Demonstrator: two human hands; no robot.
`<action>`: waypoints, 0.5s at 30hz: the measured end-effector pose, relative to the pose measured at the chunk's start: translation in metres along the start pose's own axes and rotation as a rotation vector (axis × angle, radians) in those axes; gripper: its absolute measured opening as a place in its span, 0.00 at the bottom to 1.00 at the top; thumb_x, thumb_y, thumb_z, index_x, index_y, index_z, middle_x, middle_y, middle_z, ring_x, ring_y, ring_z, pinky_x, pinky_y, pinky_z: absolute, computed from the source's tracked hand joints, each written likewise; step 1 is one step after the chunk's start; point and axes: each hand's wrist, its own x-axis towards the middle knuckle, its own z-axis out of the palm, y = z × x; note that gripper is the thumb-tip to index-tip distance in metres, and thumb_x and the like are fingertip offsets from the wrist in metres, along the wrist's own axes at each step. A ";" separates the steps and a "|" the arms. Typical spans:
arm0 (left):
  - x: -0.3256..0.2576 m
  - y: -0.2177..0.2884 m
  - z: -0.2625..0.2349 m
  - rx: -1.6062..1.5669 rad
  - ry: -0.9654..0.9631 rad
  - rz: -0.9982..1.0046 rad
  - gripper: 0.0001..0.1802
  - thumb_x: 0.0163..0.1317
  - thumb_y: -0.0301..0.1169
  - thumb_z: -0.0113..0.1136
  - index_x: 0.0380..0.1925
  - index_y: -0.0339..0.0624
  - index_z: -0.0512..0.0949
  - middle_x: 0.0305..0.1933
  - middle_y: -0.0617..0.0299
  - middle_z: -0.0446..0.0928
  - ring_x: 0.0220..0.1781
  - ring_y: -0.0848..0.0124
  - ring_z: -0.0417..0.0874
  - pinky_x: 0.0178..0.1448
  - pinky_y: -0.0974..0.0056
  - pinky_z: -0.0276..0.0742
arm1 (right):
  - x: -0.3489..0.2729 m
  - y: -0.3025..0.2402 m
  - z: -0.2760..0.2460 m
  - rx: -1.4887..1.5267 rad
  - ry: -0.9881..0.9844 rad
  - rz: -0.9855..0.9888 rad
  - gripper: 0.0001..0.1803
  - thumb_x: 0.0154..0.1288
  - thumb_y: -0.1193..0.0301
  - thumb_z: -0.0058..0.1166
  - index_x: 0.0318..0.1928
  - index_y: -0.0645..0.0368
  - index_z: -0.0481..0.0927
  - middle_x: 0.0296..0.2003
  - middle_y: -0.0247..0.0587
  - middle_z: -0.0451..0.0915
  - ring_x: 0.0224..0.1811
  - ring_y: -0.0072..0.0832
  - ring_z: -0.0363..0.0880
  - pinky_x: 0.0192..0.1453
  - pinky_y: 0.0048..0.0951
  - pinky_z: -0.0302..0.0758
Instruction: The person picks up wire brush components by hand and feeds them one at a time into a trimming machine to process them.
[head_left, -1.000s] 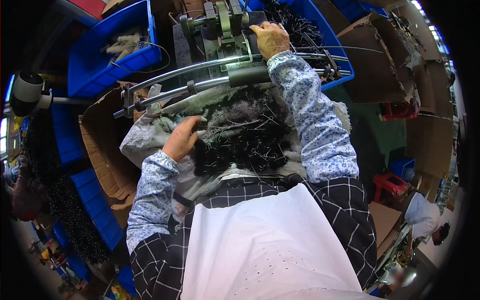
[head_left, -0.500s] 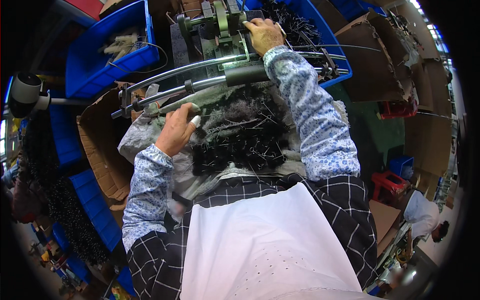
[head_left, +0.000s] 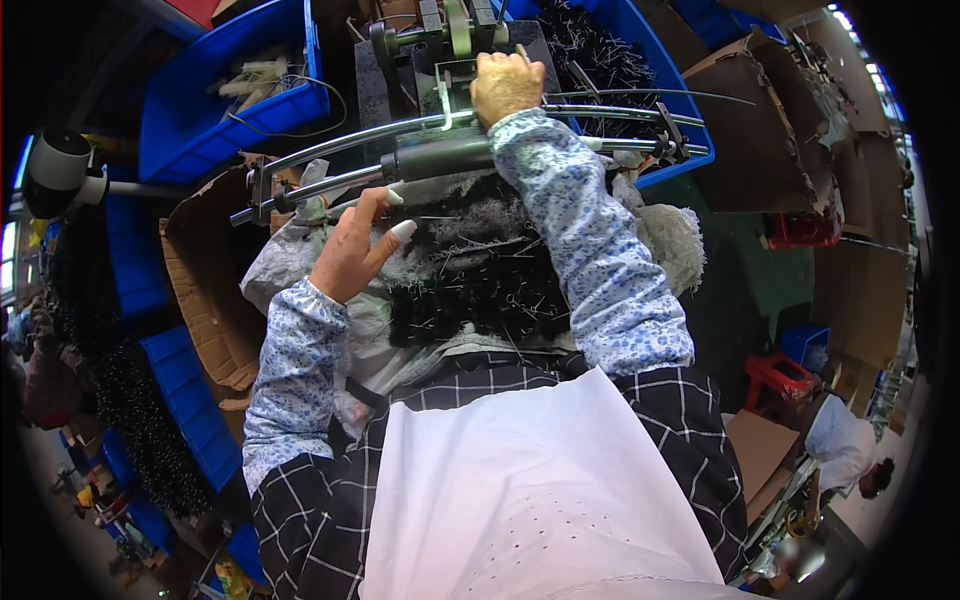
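Note:
My right hand (head_left: 507, 85) is closed at the machine's sliding carriage, in front of the wheel (head_left: 458, 30). What its fingers grip is mostly hidden; a small tip sticks up past the knuckles. A dark cylindrical sleeve (head_left: 440, 156) sits on the front metal rail, left of my right forearm. My left hand (head_left: 352, 248) hovers near that rail, thumb and forefinger apart, with white covers on the fingertips and nothing visible between them. Below lies a heap of black bristly pieces with thin wire loops (head_left: 480, 300), spread on a whitish woven sack (head_left: 275, 275) over my lap.
Behind the rails, a blue bin (head_left: 690, 110) at right holds more black wire pieces. Another blue bin (head_left: 170, 150) at left holds pale pieces and a cable. Cardboard boxes (head_left: 205, 300) stand both sides. A red stool (head_left: 775, 385) and another person (head_left: 845, 440) are at right.
My right hand has slid left along the rails, and the dark sleeve has moved left with it. My left thumb and forefinger have spread farther apart.

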 end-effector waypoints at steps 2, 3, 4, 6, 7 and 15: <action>-0.001 0.001 -0.001 -0.012 0.003 0.006 0.19 0.58 0.29 0.56 0.47 0.39 0.63 0.41 0.56 0.71 0.44 0.66 0.73 0.50 0.65 0.68 | -0.002 -0.005 -0.002 -0.004 0.049 -0.023 0.10 0.53 0.65 0.50 0.35 0.53 0.77 0.33 0.35 0.79 0.39 0.31 0.76 0.43 0.39 0.66; -0.002 0.004 -0.004 0.018 0.013 0.017 0.19 0.58 0.29 0.56 0.47 0.39 0.63 0.40 0.56 0.71 0.42 0.67 0.73 0.49 0.65 0.68 | -0.002 -0.004 -0.004 -0.003 0.050 -0.022 0.10 0.53 0.65 0.50 0.35 0.53 0.77 0.33 0.35 0.79 0.39 0.31 0.76 0.43 0.39 0.66; -0.003 0.005 -0.004 0.046 0.021 0.028 0.19 0.58 0.29 0.55 0.47 0.39 0.63 0.40 0.57 0.71 0.40 0.68 0.72 0.47 0.66 0.68 | -0.002 -0.002 -0.005 -0.010 0.022 -0.023 0.10 0.53 0.64 0.50 0.35 0.53 0.77 0.33 0.35 0.79 0.39 0.31 0.76 0.43 0.39 0.66; -0.003 0.001 -0.005 0.018 0.047 0.045 0.19 0.58 0.29 0.55 0.48 0.39 0.63 0.39 0.57 0.71 0.39 0.69 0.72 0.46 0.66 0.68 | -0.001 0.009 -0.007 -0.035 -0.052 -0.012 0.11 0.54 0.63 0.50 0.36 0.53 0.77 0.33 0.35 0.79 0.39 0.30 0.76 0.43 0.39 0.66; -0.005 -0.002 -0.005 -0.008 0.077 0.060 0.19 0.59 0.28 0.54 0.48 0.39 0.63 0.39 0.57 0.71 0.38 0.70 0.71 0.45 0.67 0.68 | -0.002 0.017 -0.010 -0.042 -0.096 -0.002 0.12 0.54 0.63 0.50 0.37 0.54 0.77 0.34 0.35 0.79 0.41 0.31 0.75 0.44 0.40 0.66; 0.000 0.001 -0.008 -0.273 0.085 0.086 0.14 0.56 0.21 0.52 0.43 0.39 0.66 0.41 0.60 0.69 0.43 0.72 0.72 0.49 0.68 0.68 | 0.016 0.070 -0.021 -0.042 -0.206 0.108 0.14 0.62 0.62 0.43 0.41 0.53 0.78 0.41 0.38 0.77 0.44 0.32 0.77 0.47 0.39 0.69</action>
